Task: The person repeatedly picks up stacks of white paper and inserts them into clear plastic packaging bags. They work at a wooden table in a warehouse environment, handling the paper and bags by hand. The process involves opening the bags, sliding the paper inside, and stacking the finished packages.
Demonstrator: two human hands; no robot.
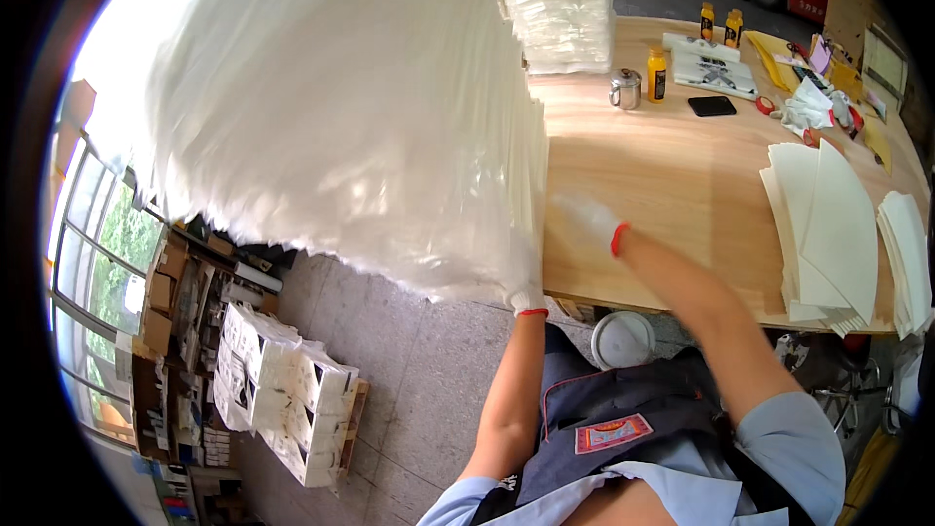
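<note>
A tall pile of white sheets in thin, clear plastic [331,107] fills the left and upper middle of the view, beside and over the left edge of a wooden table [672,170]. My left hand [524,300], in a white glove with a red cuff, is at the pile's near lower corner; plastic and sheets hide its fingers. My right hand [589,219], gloved the same way, is over the table just right of the pile. Motion smears its fingers, and nothing can be made out in it.
Fan-shaped cream sheets [823,234] lie at the table's right. Farther back are a metal cup [625,89], a yellow bottle [656,75], a black phone [712,106] and another wrapped pile [560,10]. A white bucket [623,340] stands below the near edge; wrapped bundles [282,390] sit lower left.
</note>
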